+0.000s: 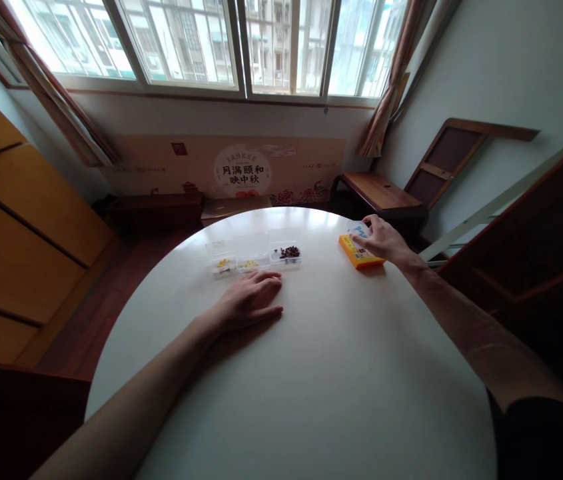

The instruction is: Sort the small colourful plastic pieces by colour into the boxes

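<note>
My left hand lies on the white round table with its fingers stretched out and holds nothing. Just beyond its fingertips stand three small clear plastic boxes with lids tipped back. The left box has yellow pieces in it, the middle box pale yellow pieces, and the right box a heap of dark pieces. At the table's far right, my right hand is closed on a clear plastic packet with blue in it. That packet is over an orange-and-yellow box; whether they touch is unclear.
The white table has a curved edge all round. Past it are a low wooden stool or bench, a folded wooden chair frame against the wall, and a printed cardboard panel under the window. A wooden cabinet is on the left.
</note>
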Demonstrator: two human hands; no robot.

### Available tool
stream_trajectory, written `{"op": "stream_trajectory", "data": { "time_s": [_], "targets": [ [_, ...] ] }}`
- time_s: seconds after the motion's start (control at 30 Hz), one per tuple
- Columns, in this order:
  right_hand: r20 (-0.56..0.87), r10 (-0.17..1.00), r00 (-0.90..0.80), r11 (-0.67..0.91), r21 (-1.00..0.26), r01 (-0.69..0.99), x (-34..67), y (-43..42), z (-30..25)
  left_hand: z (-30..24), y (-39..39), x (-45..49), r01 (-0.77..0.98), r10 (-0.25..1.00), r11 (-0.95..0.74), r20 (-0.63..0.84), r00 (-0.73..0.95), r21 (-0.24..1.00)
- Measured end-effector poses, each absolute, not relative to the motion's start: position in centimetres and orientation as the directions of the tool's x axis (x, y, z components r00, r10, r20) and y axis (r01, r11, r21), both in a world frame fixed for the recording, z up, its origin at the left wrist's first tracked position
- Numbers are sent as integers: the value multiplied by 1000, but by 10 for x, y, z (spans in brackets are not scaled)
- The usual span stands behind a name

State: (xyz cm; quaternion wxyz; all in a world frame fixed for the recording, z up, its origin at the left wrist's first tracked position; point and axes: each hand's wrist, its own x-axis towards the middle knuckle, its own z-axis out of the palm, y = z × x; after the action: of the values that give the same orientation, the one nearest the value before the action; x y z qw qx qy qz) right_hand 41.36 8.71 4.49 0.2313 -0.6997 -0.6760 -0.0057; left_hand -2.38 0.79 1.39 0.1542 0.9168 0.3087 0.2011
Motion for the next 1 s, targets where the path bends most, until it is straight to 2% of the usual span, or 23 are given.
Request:
{"op": "stream_trajectory", "data": {
  "time_s": [0.1, 0.2, 0.37, 0.47, 0.53, 0.63, 0.77, 0.87, 1.0],
  "targets": [
    [267, 955, 131, -64, -246, 967, 419, 86, 39, 13, 8, -24, 510, 632, -759, 268, 727, 406],
    [240, 963, 121, -77, -185, 980, 420, 86, 32, 13, 8, -25, 515, 634, -757, 259, 729, 403],
    [206, 972, 115, -80, -169, 982, 421, 85, 27, 14, 7, -25, 511, 631, -758, 257, 732, 405],
    [254, 961, 105, -68, -151, 986, 423, 85, 29, 15, 7, -24, 510, 631, -758, 259, 731, 407],
    [353, 934, 54, 1, -153, 988, 420, 86, 30, 16, 7, -24, 508, 629, -760, 262, 732, 405],
    [497, 854, -155, 268, -165, 949, 401, 87, 34, 16, 8, -24, 509, 626, -762, 255, 737, 400],
    [519, 740, -428, 588, -191, 786, 350, 89, 38, 15, 8, -24, 512, 624, -767, 262, 737, 387],
    [527, 680, -510, 688, -219, 692, 306, 96, 39, 12, 9, -25, 503, 615, -776, 281, 737, 380],
    [500, 690, -523, 697, -265, 666, 268, 104, 38, 10, 10, -26, 488, 603, -787, 308, 736, 377]
  ]
}}
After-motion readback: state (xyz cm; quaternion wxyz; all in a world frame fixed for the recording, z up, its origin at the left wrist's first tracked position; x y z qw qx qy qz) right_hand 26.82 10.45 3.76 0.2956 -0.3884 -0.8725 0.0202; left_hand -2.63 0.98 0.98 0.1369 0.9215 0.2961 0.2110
